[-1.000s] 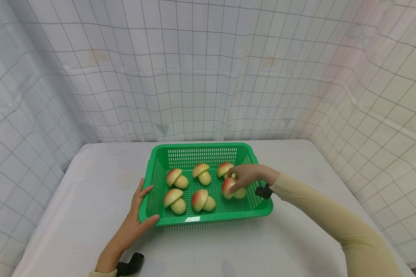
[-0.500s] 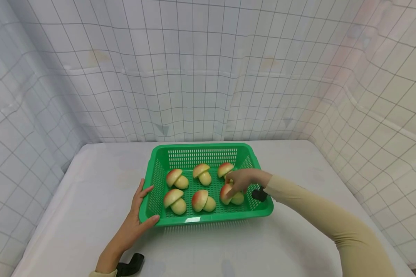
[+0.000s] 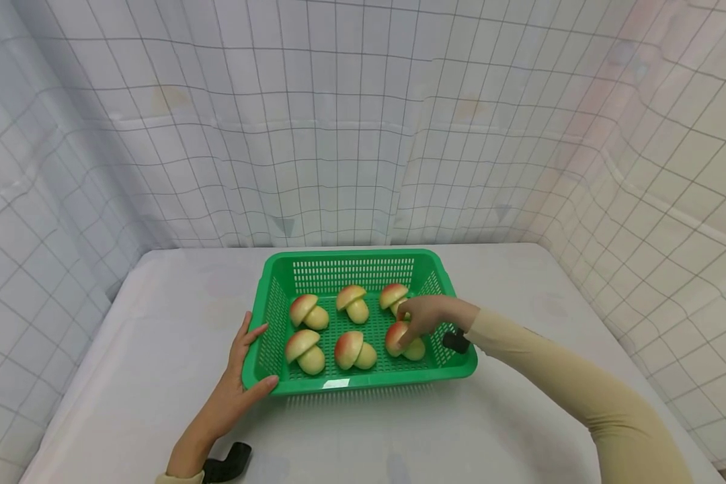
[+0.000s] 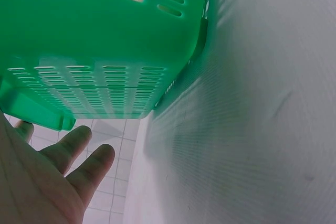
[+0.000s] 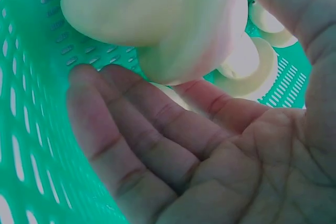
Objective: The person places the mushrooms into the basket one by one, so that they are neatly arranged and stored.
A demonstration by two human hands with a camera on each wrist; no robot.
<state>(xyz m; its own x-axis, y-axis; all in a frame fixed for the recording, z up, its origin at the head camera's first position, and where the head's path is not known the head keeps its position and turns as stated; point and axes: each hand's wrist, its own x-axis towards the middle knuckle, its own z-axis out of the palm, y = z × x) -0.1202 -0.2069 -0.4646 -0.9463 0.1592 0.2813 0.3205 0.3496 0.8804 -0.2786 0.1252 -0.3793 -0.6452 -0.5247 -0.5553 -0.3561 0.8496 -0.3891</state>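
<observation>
A green plastic basket point(image 3: 363, 386) stands on the white-covered table, with several mushroom-shaped pieces inside in two rows. They have red-tinged yellow caps and pale stems. My right hand point(image 3: 425, 314) reaches over the basket's right side and pinches the front-right toy mushroom point(image 3: 415, 349) by its cap, between thumb and index finger. In the right wrist view that toy mushroom point(image 5: 131, 9) is close up, the other fingers loosely bent below it. My left hand point(image 3: 236, 386) rests spread against the basket's left end, its thumb on the front rim. In the left wrist view, its fingers point(image 4: 93, 169) extend outside the basket wall.
Near the right hand lies the back-right toy mushroom point(image 3: 393, 294). The front-middle toy mushroom point(image 3: 349, 349) is to its left. White gridded curtains point(image 3: 351, 134) hang behind and at both sides of the table point(image 3: 363, 437).
My right hand has brought the front-right toy mushroom slightly toward the front of the basket, then held it nearly still. The left hand and basket stay in place.
</observation>
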